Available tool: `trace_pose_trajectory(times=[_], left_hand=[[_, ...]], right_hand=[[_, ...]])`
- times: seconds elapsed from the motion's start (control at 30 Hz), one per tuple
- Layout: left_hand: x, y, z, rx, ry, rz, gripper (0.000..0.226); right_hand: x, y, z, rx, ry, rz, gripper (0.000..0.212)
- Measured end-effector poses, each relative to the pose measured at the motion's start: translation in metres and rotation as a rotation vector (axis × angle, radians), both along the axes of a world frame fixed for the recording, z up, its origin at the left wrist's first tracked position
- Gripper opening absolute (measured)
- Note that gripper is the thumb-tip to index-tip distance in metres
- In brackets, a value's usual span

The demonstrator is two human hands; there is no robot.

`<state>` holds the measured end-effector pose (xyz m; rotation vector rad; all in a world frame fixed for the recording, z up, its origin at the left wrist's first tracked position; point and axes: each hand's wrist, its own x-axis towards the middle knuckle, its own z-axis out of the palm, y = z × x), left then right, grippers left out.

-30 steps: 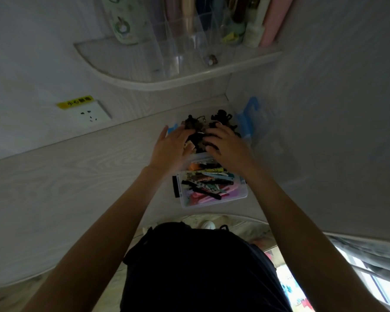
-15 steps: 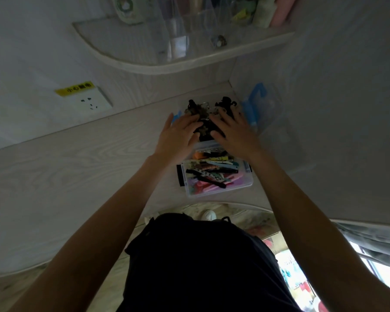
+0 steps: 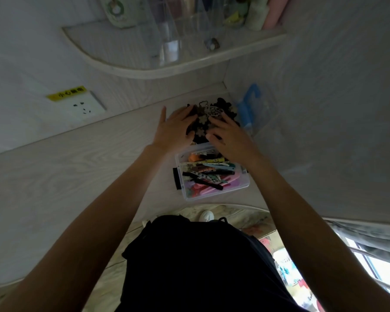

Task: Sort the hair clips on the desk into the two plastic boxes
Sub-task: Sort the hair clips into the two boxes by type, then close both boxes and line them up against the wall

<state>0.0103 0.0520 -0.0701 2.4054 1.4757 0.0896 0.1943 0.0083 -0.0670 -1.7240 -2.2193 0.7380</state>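
Since both boxes look loaded already, the sorting is judged pretty much done. The near box (image 3: 212, 174), just below the wrists, is packed with flat coloured clips (image 3: 208, 171). The far box can't really be made out, it's buried under a heap of dark claw clips (image 3: 208, 113) that's pressed from both sides. The left hand (image 3: 172, 129) is laid flat against the heap's left side with fingers straight, and the right hand (image 3: 229, 137) is spread over its right side, fingers relaxed, nothing pinched. No loose clips are spotted on the desk (image 3: 77, 167) around the hands. A clear lid with blue latches (image 3: 249, 106) is propped just right of the right hand, so closing up is probably what's left.
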Motion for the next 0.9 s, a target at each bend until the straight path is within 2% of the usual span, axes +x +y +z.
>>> trace_pose_trajectory(times=[0.07, 0.13, 0.2, 0.27, 0.37, 0.43, 0.57, 0.67, 0.73, 0.8, 0.9], left_hand=[[-0.004, -0.004, -0.001, 0.061, -0.170, 0.038, 0.043], [-0.011, -0.011, -0.005, 0.164, -0.340, 0.091, 0.036], [-0.019, -0.019, -0.007, 0.207, -0.454, 0.205, 0.035], [-0.024, -0.025, -0.007, 0.138, -0.524, 0.342, 0.040], [-0.023, -0.026, -0.006, -0.065, -0.576, 0.460, 0.061], [-0.021, -0.023, -0.005, -0.162, -0.582, 0.493, 0.067], [-0.016, -0.021, -0.001, -0.220, -0.553, 0.545, 0.070], [-0.017, -0.024, 0.000, -0.259, -0.600, 0.590, 0.068], [-0.018, -0.028, 0.001, -0.273, -0.641, 0.626, 0.065], [-0.021, -0.029, 0.001, -0.289, -0.682, 0.655, 0.061], [-0.028, -0.031, 0.000, -0.334, -0.776, 0.731, 0.056]], right_hand=[[0.004, -0.001, 0.007, 0.035, 0.055, -0.004, 0.028], [0.012, -0.007, 0.014, 0.205, 0.056, -0.071, 0.025], [0.026, -0.013, 0.022, 0.419, -0.006, -0.211, 0.025], [0.039, -0.015, 0.032, 0.526, -0.162, -0.346, 0.029], [0.044, -0.016, 0.048, 0.593, -0.282, -0.441, 0.039], [0.040, -0.018, 0.055, 0.625, -0.343, -0.484, 0.041], [0.036, -0.017, 0.054, 0.558, -0.472, -0.589, 0.053], [0.033, -0.011, 0.049, 0.528, -0.591, -0.598, 0.048], [0.032, -0.007, 0.051, 0.519, -0.447, -0.543, 0.056], [0.031, -0.005, 0.052, 0.446, -0.183, -0.515, 0.061], [0.033, -0.001, 0.053, 0.359, 0.089, -0.520, 0.049]])
